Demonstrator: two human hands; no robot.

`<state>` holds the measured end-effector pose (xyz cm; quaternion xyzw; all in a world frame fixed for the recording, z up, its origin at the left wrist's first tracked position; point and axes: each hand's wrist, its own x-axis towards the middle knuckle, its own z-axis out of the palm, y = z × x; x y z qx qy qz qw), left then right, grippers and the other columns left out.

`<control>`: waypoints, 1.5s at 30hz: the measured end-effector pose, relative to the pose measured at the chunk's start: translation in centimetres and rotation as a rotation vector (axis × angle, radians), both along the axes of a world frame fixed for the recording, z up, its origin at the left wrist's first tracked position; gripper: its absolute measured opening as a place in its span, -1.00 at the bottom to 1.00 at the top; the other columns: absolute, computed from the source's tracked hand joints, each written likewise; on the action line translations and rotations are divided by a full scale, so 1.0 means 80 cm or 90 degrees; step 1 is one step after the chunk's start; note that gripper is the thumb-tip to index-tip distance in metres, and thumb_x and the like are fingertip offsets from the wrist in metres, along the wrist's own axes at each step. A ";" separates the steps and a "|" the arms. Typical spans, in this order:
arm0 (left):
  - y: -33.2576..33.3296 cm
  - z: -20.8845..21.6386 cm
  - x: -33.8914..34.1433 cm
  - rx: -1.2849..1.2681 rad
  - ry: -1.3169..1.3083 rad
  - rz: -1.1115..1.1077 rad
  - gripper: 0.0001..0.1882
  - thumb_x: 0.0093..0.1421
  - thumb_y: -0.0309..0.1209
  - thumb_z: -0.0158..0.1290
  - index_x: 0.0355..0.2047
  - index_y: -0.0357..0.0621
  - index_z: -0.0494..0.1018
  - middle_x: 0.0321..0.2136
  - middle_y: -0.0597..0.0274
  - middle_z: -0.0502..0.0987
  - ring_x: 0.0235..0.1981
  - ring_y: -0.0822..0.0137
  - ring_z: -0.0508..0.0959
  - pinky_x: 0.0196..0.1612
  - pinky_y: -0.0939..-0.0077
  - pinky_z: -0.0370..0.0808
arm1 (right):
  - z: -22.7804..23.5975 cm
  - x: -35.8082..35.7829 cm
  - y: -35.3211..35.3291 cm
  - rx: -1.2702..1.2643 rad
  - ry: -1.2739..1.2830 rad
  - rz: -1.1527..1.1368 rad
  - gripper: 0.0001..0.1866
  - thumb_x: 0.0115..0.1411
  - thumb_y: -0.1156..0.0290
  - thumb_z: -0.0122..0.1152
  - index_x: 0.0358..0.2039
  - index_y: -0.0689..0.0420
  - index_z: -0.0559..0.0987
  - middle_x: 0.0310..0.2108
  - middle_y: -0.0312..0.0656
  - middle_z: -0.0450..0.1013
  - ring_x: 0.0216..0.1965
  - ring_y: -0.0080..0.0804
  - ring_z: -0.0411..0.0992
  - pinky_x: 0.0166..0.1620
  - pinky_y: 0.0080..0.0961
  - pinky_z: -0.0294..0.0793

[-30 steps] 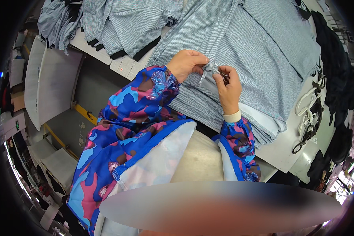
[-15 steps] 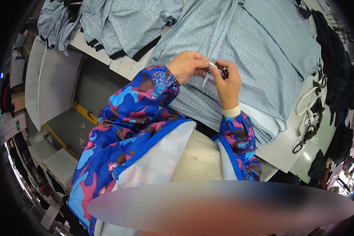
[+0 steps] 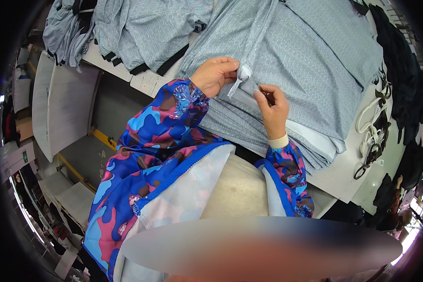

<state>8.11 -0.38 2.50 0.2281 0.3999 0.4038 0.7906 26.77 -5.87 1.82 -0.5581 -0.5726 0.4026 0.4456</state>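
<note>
At the near edge of a grey striped garment (image 3: 310, 61), my left hand (image 3: 215, 76) is closed, thumb and fingertips pinching a narrow grey fabric strip (image 3: 243, 73). The strip looks bunched there, and a pale end hangs below it. My right hand (image 3: 274, 110) is just to the right, its fingers curled round a small dark object (image 3: 270, 98) mostly hidden in the palm. Its thumb lies by a pale grey edge of the cloth. Whether that thumb presses the cloth, I cannot tell.
More grey garments with black trim (image 3: 145, 33) lie at the far left of the white table (image 3: 333, 181). On the right are white cords (image 3: 367, 123), dark looped items (image 3: 360, 170) and black cloth (image 3: 399, 70). A white panel (image 3: 73, 103) stands at the left.
My hands have moved apart from their close meeting over a thin white piece. My left hand shifted slightly left, and the right one slightly down. The bunched grey strip now shows between them.
</note>
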 end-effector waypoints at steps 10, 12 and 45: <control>-0.002 -0.011 -0.001 -0.039 -0.113 0.070 -0.89 0.19 -0.45 -0.14 -0.30 -0.21 0.29 -0.36 0.20 0.41 -0.33 0.38 0.43 -0.20 0.48 0.40 | -0.009 -0.019 0.002 0.001 0.063 0.003 -0.76 -0.03 0.40 0.26 -0.35 0.21 0.48 -0.47 -0.28 0.43 -0.48 -0.63 0.35 -0.39 -0.70 0.35; -0.004 -0.008 0.001 -0.031 -0.134 0.070 -0.88 0.19 -0.45 -0.14 -0.29 -0.22 0.29 -0.36 0.20 0.40 -0.34 0.38 0.43 -0.21 0.48 0.41 | -0.006 -0.022 0.004 0.007 0.065 -0.008 -0.75 -0.03 0.39 0.26 -0.34 0.22 0.48 -0.46 -0.28 0.44 -0.47 -0.63 0.36 -0.38 -0.70 0.36; -0.009 0.006 0.001 0.017 -0.019 0.089 -0.90 0.18 -0.40 -0.11 -0.35 -0.14 0.31 -0.48 0.37 0.36 -0.48 0.52 0.36 -0.31 0.59 0.35 | 0.029 0.060 -0.022 -0.029 0.143 -0.095 -0.86 0.11 0.51 0.03 -0.28 0.20 0.43 -0.50 -0.41 0.29 -0.48 -0.71 0.23 -0.36 -0.78 0.25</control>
